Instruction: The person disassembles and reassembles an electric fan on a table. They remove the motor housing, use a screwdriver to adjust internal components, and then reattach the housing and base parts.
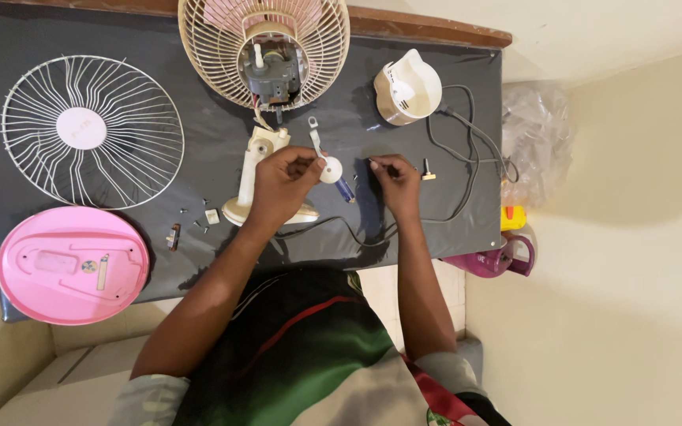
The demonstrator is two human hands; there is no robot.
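Observation:
My left hand [282, 185] rests over the cream fan stand neck [256, 162] and pinches a small round white part [331, 170]. Just right of that part lies a blue-handled screwdriver [346, 189]. My right hand [395, 180] has its fingers closed on a small thin piece, too small to identify, pressed to the dark table cover [199, 102]. The cream rear fan guard with the exposed motor [271, 67] stands at the far edge, just beyond both hands. A flat metal link [315, 136] lies between the motor and my left hand.
A white front fan guard [92, 130] lies at the left, with a pink round fan base [73, 264] below it. Small screws and clips [195, 221] are scattered near the stand. A cream motor cover [406, 87] and a grey cord [467, 150] lie at the right.

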